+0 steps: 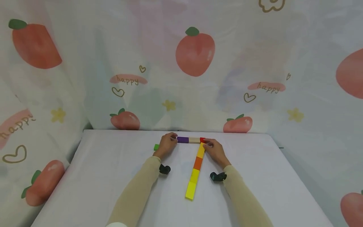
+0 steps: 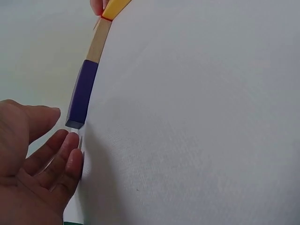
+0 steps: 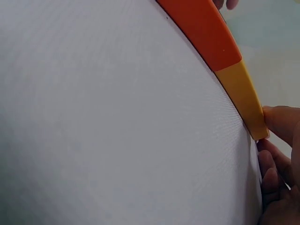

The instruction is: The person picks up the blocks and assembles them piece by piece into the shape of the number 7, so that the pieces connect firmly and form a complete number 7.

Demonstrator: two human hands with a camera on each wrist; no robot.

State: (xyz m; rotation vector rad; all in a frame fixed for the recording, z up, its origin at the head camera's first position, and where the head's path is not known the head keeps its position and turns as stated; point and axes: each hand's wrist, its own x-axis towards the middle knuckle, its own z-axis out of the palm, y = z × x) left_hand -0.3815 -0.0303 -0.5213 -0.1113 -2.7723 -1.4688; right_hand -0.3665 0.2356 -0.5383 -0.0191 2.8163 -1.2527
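In the head view, a purple block [image 1: 182, 140], a plain wood block [image 1: 194, 140] and a red block [image 1: 202, 140] form a row. From the red end, a yellow-orange block [image 1: 200, 150], an orange block [image 1: 198, 163] and two yellow blocks [image 1: 191, 190] slant toward the near side. My left hand [image 1: 168, 145] is at the purple block's outer end, thumb and fingers spread apart in the left wrist view. At the corner, my right hand [image 1: 215, 149] holds the end of the yellow-orange block between thumb and fingers, its index finger reaching the red block.
A green block [image 1: 156, 147] lies on the white table [image 1: 249, 201], partly hidden behind the left hand. Behind the table's far edge hangs a fruit-printed cloth [image 1: 158, 50], which also lines both sides. Dark camera mounts [image 1: 217, 177] stick out from the wrists.
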